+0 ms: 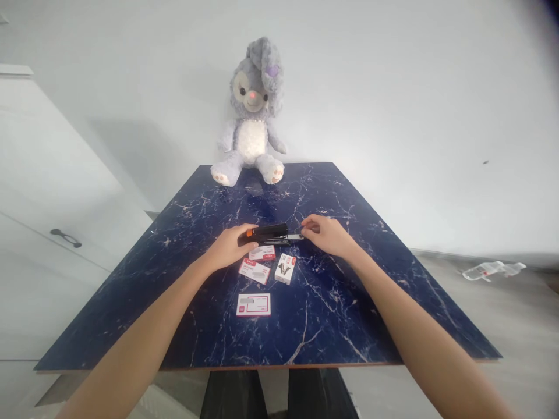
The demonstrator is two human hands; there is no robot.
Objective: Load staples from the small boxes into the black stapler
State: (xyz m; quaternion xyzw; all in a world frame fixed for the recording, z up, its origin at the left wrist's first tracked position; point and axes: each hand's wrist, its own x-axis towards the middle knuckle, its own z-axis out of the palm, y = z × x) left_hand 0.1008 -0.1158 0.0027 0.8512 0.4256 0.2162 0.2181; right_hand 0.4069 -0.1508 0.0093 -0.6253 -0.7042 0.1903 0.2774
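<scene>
A black stapler point(271, 231) with an orange part at its left end lies sideways on the blue marbled table point(345, 314). My left hand point(232, 245) grips that left end, thumb on the near side and fingers on the far side. From the right end sticks out a silver metal slide point(295, 237). My right hand point(322, 233) pinches the slide's outer end between thumb and fingers. Just below the stapler are a red-and-white box point(262, 252), another red-and-white box point(254, 271) and a small white box with a black picture point(285, 269).
Closer to me lies a white box with a pink border point(253, 305). A grey plush rabbit point(252, 134) sits at the table's far edge against the wall. On the left stands a white cabinet point(52, 192). Clear plastic bottles point(491, 269) lie on the floor at right.
</scene>
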